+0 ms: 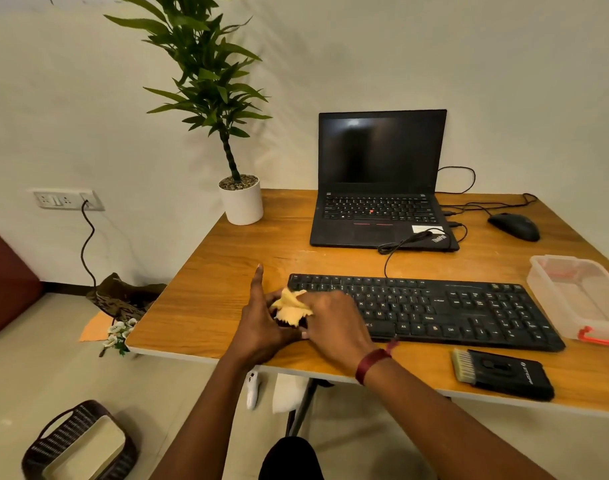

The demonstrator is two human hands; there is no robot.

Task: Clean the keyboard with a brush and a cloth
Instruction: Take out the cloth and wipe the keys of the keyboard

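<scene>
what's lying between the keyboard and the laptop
Head view: mostly bare desk; only a black cable runs from the keyboard onto a front corner of the laptop.

One each: keyboard [452,306], laptop [379,188], mouse [514,226], brush [504,375], cloth [291,306], plant [241,202], container [542,285].

The right hand [327,320] holds a yellow cloth [291,308] against the keyboard [452,306]'s left end.

Gripped in the right hand [330,317], the cloth [291,308] is soft yellow fabric, matt and creased. The keyboard [434,306] beneath that hand is matt black plastic, the table [199,306] smooth wood-grain with a low sheen. Right of the hand: brush [504,374] with a matt black plastic body and pale bristles, box [573,296] of cloudy translucent plastic.
</scene>
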